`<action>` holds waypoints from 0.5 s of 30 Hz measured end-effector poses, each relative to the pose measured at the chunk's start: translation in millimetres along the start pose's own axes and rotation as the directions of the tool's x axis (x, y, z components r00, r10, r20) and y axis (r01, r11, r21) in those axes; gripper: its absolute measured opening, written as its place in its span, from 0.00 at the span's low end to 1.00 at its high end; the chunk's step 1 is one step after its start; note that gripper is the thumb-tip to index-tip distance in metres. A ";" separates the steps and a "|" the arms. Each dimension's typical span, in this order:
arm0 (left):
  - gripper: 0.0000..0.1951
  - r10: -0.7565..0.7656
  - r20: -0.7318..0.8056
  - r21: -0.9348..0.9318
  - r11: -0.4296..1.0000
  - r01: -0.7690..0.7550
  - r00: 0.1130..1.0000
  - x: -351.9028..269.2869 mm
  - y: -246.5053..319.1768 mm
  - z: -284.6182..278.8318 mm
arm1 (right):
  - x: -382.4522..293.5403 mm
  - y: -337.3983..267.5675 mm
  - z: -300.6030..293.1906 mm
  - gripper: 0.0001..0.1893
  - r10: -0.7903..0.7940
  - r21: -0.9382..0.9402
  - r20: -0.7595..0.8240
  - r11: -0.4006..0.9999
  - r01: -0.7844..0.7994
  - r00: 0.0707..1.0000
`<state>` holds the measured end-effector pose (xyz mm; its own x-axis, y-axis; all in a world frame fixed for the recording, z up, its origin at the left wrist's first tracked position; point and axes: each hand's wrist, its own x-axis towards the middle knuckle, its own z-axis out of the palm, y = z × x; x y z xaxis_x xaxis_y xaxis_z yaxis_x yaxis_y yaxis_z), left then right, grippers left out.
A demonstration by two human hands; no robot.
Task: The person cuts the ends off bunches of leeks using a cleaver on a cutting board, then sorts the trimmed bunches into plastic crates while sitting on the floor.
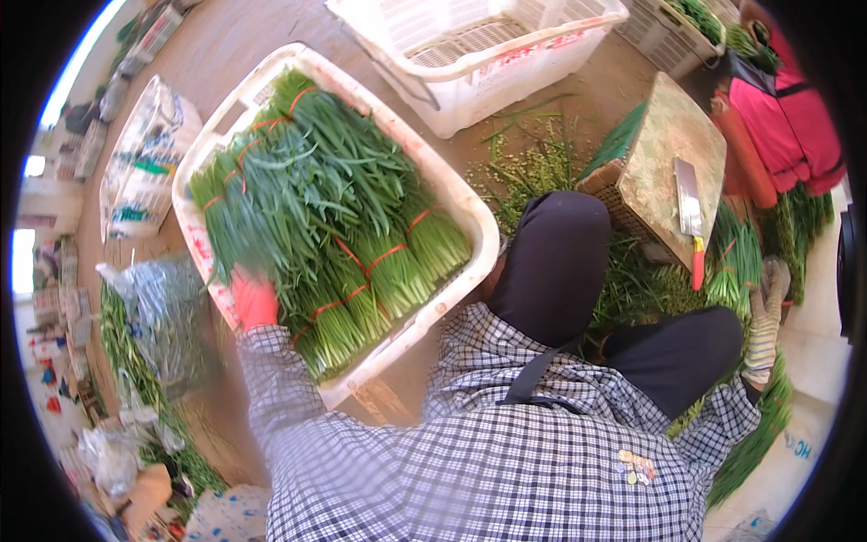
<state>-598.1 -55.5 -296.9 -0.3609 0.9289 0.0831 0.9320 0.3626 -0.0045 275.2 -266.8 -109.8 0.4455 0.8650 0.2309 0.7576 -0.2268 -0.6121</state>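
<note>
A white plastic crate [474, 203] stands before me at the left, packed with bundles of long green chive-like leaves [318, 183] tied with red bands. My left hand [256, 298], in a red glove, is at the crate's left side. Its fingers are blurred and partly hidden by leaves, so its grip is unclear. Far to my right is my right hand [767, 298], in a striped knit glove. It rests against a banded green bundle [731, 271]; whether its fingers close around anything is unclear.
A cleaver [689, 203] with a red and yellow handle lies on a worn board [657, 162]. Trimmings [535, 169] cover the floor beyond my knee. A large white crate [447, 95] stands ahead, a plastic bag [162, 318] at left. Someone in a pink vest [779, 129] is at upper right.
</note>
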 end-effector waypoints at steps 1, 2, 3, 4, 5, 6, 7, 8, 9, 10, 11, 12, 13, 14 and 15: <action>0.34 -0.021 0.047 -0.026 0.999 0.022 0.999 -5.0 12.3 -19.1 | 3.2 -2.9 1.5 0.32 -0.020 0.011 0.011 1.000 0.020 1.000; 0.34 -0.047 0.085 -0.050 0.997 0.052 0.995 -9.2 12.9 -31.3 | 7.8 -2.9 6.2 0.32 0.065 0.075 0.056 0.995 -0.070 0.996; 0.33 -0.032 -0.062 -0.002 0.999 0.032 0.998 -17.7 -9.4 -23.7 | 19.9 -9.1 13.6 0.32 0.132 0.139 0.122 0.979 -0.149 0.984; 0.33 -0.064 -0.060 0.036 0.997 0.066 0.996 -24.5 -5.7 -25.8 | 22.2 -36.8 25.1 0.33 0.125 0.145 0.137 0.979 -0.145 0.983; 0.33 -0.088 -0.057 0.068 0.993 0.092 0.994 -32.8 5.8 -28.5 | 23.9 -54.1 33.5 0.33 0.100 0.151 0.141 0.981 -0.121 0.985; 0.32 -0.155 -0.080 0.004 0.988 0.156 0.985 -44.2 5.4 -23.3 | 25.5 -69.4 40.9 0.34 0.065 0.161 0.204 0.982 -0.099 0.977; 0.32 -0.164 -0.088 -0.007 0.986 0.164 0.982 -51.6 15.6 -29.7 | 23.7 -81.4 45.6 0.34 0.044 0.163 0.253 0.983 -0.087 0.967; 0.31 -0.110 0.108 0.016 0.994 0.109 0.988 -60.8 22.2 -40.8 | 23.0 -93.9 51.0 0.35 0.092 0.157 0.275 0.978 -0.139 0.957; 0.31 -0.050 0.290 0.031 0.999 0.043 0.956 -66.1 26.5 -61.2 | 20.2 -103.1 56.8 0.35 0.082 0.170 0.263 0.977 -0.130 0.961; 0.29 -0.022 0.258 -0.091 0.995 0.047 0.966 -68.3 33.3 -94.4 | 21.1 -112.8 57.2 0.35 0.041 0.114 0.322 0.990 -0.082 0.946; 0.28 -0.051 0.236 -0.125 0.989 0.083 0.970 -64.0 23.1 -115.9 | 21.0 -119.6 58.2 0.35 0.002 0.062 0.391 0.998 -0.029 0.920; 0.27 -0.089 0.157 -0.052 0.994 0.098 0.984 -52.8 7.8 -130.1 | 21.5 -122.4 63.2 0.35 0.000 0.099 0.376 0.994 -0.040 0.927; 0.29 -0.038 -0.044 -0.235 0.972 0.027 0.998 -35.0 -19.2 -131.4 | 21.4 -124.8 66.2 0.35 -0.007 0.104 0.375 0.994 -0.034 0.927; 0.32 -0.103 -0.031 -0.329 0.940 0.087 0.994 -14.9 2.5 -150.7 | 17.5 -124.4 63.9 0.35 -0.011 0.100 0.355 0.995 -0.027 0.935; 0.32 -0.092 -0.048 -0.333 0.940 0.070 0.995 8.5 -0.5 -146.9 | 16.1 -124.5 65.1 0.34 -0.033 0.119 0.343 0.993 -0.009 0.939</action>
<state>-596.5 -58.9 -149.9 -0.4428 0.8869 0.1314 0.8622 0.3810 0.3338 157.1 -195.5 -79.1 0.2297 0.9730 -0.0230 0.6911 -0.1797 -0.7001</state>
